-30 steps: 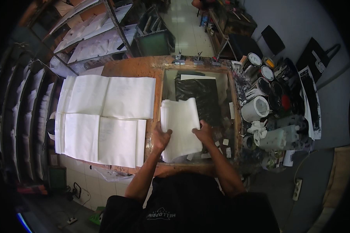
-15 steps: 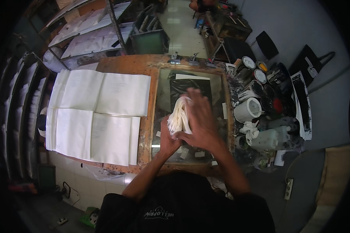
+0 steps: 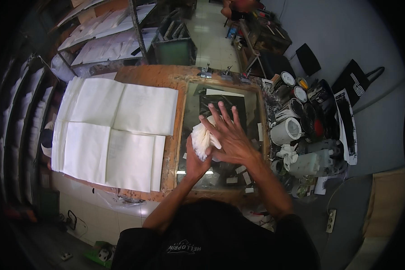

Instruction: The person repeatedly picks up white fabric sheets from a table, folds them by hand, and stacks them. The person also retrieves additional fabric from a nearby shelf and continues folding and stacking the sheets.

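Observation:
A bunched, folded white cloth (image 3: 200, 140) is held above the glass-topped part of the table (image 3: 190, 108). My left hand (image 3: 195, 164) is closed around its near left side. Against its right side lies my right hand (image 3: 234, 143), open with the fingers stretched and spread, covering part of the cloth. Beyond my right fingertips a black sheet (image 3: 205, 100) lies on the glass, with a white strip (image 3: 225, 92) along its far edge.
Stacked white fabric pieces (image 3: 92, 101) cover the table's left side. Metal clamps (image 3: 205, 71) stand at its far edge. On the right are a white bucket (image 3: 285, 130), open paint cans (image 3: 287, 80) and a translucent jerrycan (image 3: 311, 163). Shelving racks (image 3: 108, 27) rise at the far left.
My right hand has gone from a motion-blurred pose beside the cloth to spread fingers over its right side. The cloth looks more crumpled, and the view has shifted slightly.

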